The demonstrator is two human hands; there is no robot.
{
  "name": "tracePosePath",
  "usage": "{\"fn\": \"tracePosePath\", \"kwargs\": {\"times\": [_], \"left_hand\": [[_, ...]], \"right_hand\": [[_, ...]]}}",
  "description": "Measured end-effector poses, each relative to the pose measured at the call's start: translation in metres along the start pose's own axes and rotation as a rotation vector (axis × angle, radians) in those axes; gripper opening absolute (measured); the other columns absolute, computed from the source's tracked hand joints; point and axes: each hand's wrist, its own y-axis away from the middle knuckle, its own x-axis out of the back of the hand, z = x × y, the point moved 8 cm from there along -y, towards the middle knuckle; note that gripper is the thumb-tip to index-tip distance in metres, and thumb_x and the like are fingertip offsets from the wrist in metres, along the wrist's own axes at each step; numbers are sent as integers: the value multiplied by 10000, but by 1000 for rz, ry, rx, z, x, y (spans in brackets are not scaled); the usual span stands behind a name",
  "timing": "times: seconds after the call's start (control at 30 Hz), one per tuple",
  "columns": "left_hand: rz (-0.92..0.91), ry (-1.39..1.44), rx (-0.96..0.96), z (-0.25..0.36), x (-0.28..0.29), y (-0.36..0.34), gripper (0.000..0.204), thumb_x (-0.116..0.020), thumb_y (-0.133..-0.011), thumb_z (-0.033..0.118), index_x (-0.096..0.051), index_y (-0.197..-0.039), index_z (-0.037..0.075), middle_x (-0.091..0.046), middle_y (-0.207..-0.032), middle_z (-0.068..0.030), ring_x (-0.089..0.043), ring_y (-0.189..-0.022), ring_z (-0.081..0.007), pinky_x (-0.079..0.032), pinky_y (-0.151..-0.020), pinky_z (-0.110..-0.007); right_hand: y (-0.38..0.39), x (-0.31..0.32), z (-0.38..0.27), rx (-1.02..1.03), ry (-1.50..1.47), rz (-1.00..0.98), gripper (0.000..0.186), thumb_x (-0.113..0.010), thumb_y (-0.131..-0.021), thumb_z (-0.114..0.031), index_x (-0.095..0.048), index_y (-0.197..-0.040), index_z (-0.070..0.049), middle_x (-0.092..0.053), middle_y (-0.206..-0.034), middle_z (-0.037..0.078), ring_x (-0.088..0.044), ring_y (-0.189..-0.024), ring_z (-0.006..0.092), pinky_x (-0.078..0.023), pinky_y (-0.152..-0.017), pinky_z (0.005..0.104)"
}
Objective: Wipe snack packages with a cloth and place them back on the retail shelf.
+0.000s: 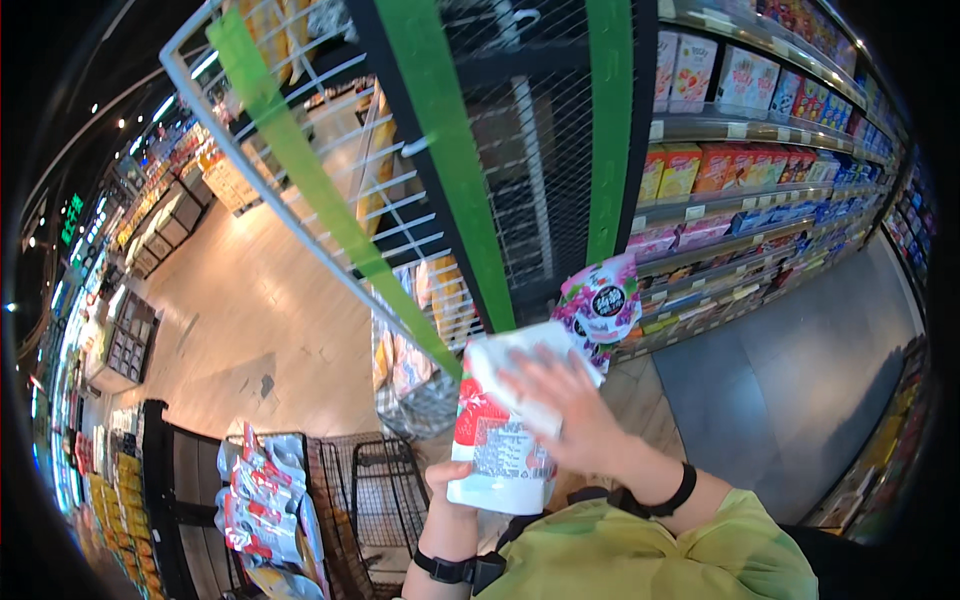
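Low in the middle, a white and red printed pouch (510, 450) is held upright before me. My left hand (447, 482) grips its lower left edge, with the thumb on the front and the other fingers hidden behind. Across the upper part of the pouch lies a white cloth (497, 362). My right hand (560, 395) presses this cloth against the pouch, its fingers slightly blurred. Just beyond the right hand, purple and white pouches with grape pictures (600, 300) hang beside the rack.
A tall wire rack with green strips (440, 130) rises ahead. Shelves of boxed goods (740, 165) run along the right. At lower left stand a black wire cart (375, 500) and a stack of silver and red packages (265, 500). Wooden floor (240, 300) stretches left.
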Motion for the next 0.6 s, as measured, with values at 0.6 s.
{"fn": "tracePosePath", "kwargs": {"times": [0.6], "left_hand": [[402, -251, -217, 57, 47, 87, 755, -302, -890, 610, -225, -1429, 87, -330, -1426, -150, -366, -1283, -324, -285, -1064, -451]], "right_hand": [[-1, -112, -78, 17, -360, -66, 674, -530, -893, -296, -201, -1445, -92, -74, -1508, 173, -48, -1391, 370, -118, -1105, 483]]}}
